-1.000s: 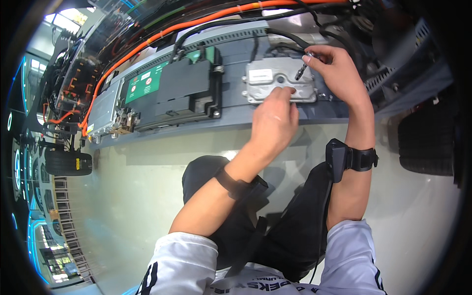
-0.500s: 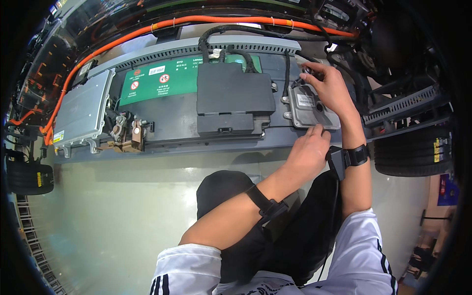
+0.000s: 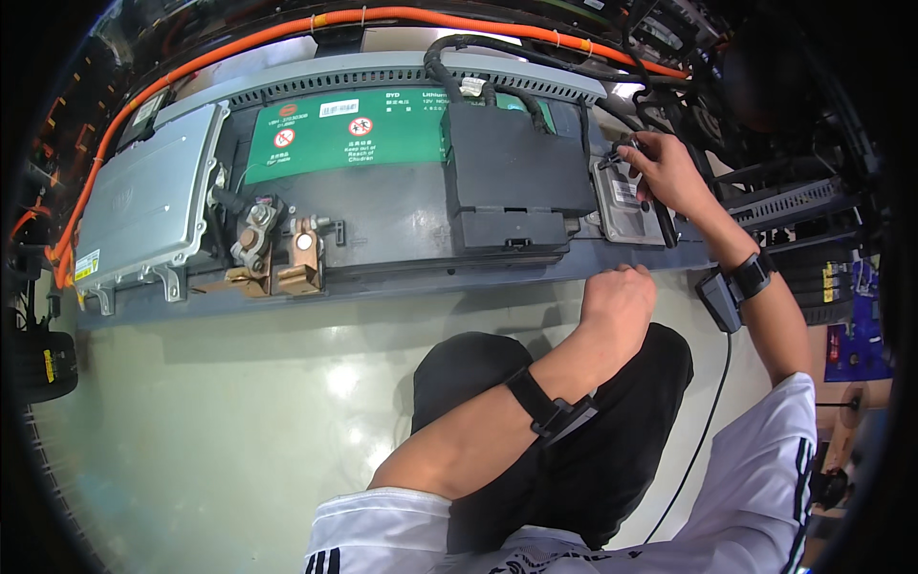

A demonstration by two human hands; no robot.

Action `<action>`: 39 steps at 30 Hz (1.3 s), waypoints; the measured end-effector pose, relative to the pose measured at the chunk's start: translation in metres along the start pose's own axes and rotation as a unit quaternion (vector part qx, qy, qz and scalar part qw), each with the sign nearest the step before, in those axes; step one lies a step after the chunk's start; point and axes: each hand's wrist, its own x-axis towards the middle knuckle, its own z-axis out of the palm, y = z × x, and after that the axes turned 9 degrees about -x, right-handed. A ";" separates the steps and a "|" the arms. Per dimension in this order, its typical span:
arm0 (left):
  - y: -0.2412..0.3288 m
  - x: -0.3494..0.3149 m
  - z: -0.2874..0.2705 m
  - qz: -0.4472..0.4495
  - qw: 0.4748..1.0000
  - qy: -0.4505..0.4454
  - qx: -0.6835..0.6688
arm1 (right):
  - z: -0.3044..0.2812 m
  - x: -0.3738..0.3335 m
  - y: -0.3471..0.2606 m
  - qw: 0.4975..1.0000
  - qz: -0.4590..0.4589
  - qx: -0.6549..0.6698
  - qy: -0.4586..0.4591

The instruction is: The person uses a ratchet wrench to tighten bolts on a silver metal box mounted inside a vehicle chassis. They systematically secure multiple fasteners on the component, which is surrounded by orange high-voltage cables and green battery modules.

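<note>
My right hand [image 3: 674, 177] reaches over a small grey metal module [image 3: 629, 212] at the right end of the assembly. Its fingers are closed around the upper part of a dark hand tool [image 3: 666, 228], whose black handle slants down across the module. The working end is partly hidden by the fingers near the module's far left corner, so its exact kind is unclear. My left hand [image 3: 620, 304] hangs just in front of the near edge of the grey base [image 3: 402, 285], fingers curled in. What lies inside them, if anything, is hidden.
Left of the module sits a black plastic cover [image 3: 516, 158] with thick cables. Beyond it are a green-labelled black battery [image 3: 382, 210], copper-coloured terminal brackets [image 3: 304, 258] and a silver finned box [image 3: 143, 201]. An orange cable [image 3: 382, 13] runs along the back; tyres [image 3: 827, 287] stand at the right.
My left hand has come away from the module's near edge toward me. My right hand stays at the module's far side, where the dark handle now shows. The view has shifted.
</note>
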 end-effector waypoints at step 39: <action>0.003 0.103 -0.014 0.016 0.909 0.414 -0.051 | -0.008 0.028 0.050 0.920 -0.377 -0.075 0.083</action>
